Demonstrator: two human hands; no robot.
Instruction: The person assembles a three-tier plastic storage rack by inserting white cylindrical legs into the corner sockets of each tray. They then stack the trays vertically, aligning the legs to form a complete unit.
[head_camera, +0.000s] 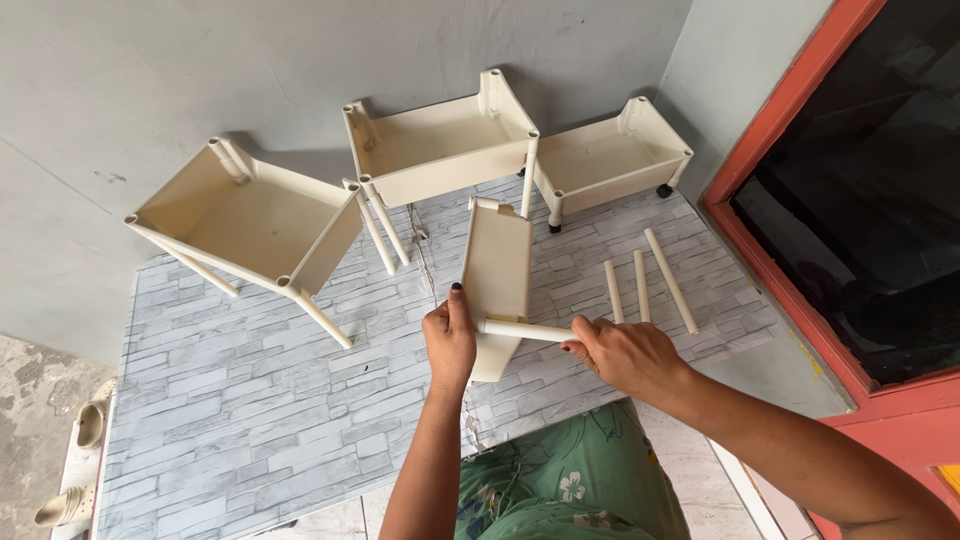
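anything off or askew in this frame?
Nothing damaged or spilled. The left tray and middle tray lie tipped on their sides with tubes sticking out. Three loose tubes lie on the brick-pattern mat. Left hand steadies a fourth tray; right hand holds a tube.

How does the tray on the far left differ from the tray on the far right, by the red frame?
The far-left tray has long cream tubes fitted at its corners and lies tipped on its side, with its open face towards the camera. The far-right tray has no long tubes; it stands on small dark casters and short stubs, and is tilted less. Neither hand touches either tray. Both trays are cream plastic, rectangular and shallow, and rest on the brick-patterned mat.
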